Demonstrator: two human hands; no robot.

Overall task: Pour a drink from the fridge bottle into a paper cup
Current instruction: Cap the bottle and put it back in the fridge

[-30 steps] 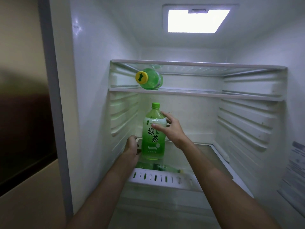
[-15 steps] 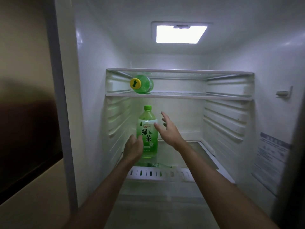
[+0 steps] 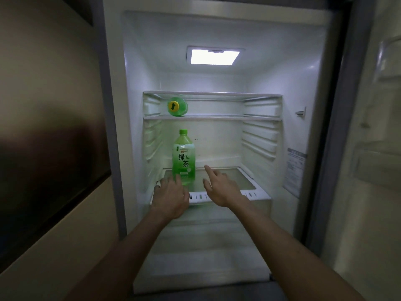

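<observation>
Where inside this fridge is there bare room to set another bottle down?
Bare: the glass shelf right of the upright green tea bottle, and the upper shelf right of the lying bottle. Crowded: front left, where the left hand and right hand sit.

Glossy clear plastic green tea bottle [image 3: 184,157]; smooth white plastic fridge walls [image 3: 303,88].
</observation>
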